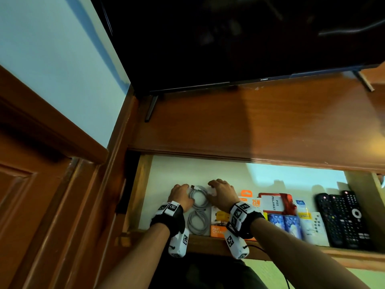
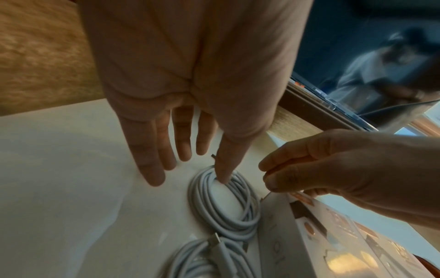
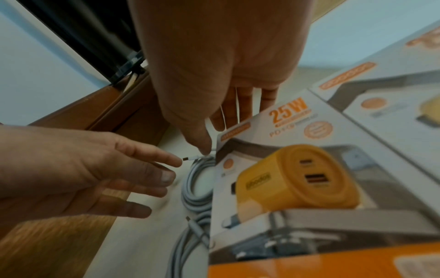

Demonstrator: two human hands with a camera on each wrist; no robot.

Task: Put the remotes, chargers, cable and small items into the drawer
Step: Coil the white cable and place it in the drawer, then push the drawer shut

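Head view showed the coiled cable [image 1: 198, 196] lying in the drawer [image 1: 143, 184], left of the charger box [image 1: 218, 222]; left hand [image 1: 180, 196] flat-fingered, right hand [image 1: 221, 192] pinching its end, best tucked inward.

Pale blue wall [image 1: 52, 65], wooden door [image 1: 31, 195], television [image 1: 239, 38].
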